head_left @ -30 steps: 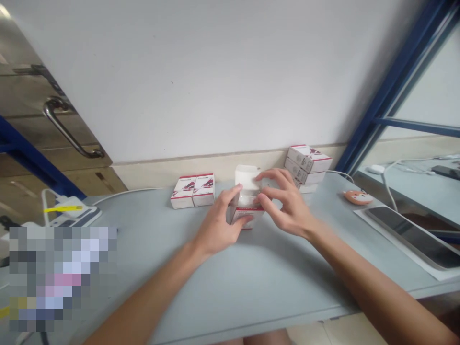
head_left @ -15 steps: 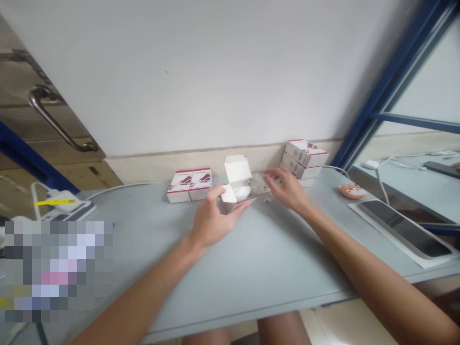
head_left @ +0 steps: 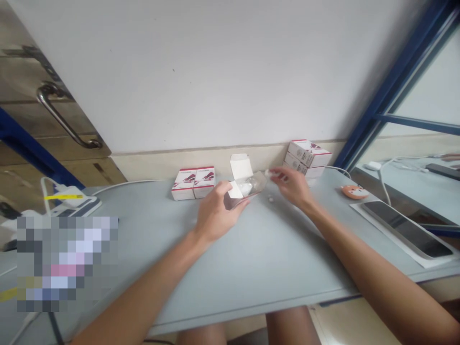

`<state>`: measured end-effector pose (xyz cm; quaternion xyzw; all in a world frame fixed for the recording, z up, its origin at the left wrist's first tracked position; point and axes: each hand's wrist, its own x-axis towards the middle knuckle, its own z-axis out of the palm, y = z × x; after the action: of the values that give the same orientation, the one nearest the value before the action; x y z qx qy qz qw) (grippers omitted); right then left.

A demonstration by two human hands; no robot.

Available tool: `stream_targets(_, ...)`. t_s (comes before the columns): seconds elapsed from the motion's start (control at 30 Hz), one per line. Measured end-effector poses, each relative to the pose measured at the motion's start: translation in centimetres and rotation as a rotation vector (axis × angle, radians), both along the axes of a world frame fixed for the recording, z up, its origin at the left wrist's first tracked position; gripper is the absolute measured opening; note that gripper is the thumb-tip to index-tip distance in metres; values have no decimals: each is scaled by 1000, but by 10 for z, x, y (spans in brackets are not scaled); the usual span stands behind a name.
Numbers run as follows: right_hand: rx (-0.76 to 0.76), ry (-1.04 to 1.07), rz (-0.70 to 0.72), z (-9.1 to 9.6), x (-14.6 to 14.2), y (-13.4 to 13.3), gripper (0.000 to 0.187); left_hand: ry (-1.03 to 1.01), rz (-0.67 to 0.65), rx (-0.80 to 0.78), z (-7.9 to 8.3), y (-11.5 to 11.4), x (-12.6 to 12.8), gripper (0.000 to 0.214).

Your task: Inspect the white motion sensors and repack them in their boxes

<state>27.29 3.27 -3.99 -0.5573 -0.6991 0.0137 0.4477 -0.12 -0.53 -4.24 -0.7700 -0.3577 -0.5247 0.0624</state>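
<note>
My left hand (head_left: 218,211) is closed around a small white cardboard box (head_left: 236,191), tilted, with its flaps standing up. Inside the box sits a rounded white thing (head_left: 246,186) with clear plastic beside it; its kind is unclear. Just right of the box, my right hand (head_left: 292,186) pinches a small white piece (head_left: 267,173) between thumb and fingertips, apart from the box. Another small white piece (head_left: 270,198) lies on the table below those fingers.
Two closed white-and-red boxes (head_left: 193,183) stand at the back left, and a stack of similar boxes (head_left: 308,158) behind my right hand. To the right are an orange round object (head_left: 355,191) and a dark phone-like slab (head_left: 406,227). A power strip (head_left: 81,207) lies left.
My right hand now shows a small white piece in its fingertips. The box remains in my left hand. The whole view has shifted slightly.
</note>
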Motion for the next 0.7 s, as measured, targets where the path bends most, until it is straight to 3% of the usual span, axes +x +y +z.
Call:
stream_targets(0.13,585,173,23,27,-26,-33,21,-16,10,12,-3,0,2,66)
stream_targets(0.2,683,82,140,34,-43,-49,29,-1,-4,-10,-3,0,2,65)
stream_targets(0.33,544,-88,324,35,-66,-61,27,34,-49,-40,-3,-1,2,56)
stream_targets(0.53,204,129,345,37,-63,-59,15,21,-59,-33,-4,-1,2,56)
stream_targets(0.7,276,54,359,39,-66,-63,18,29,-78,-83,-1,-5,3,50)
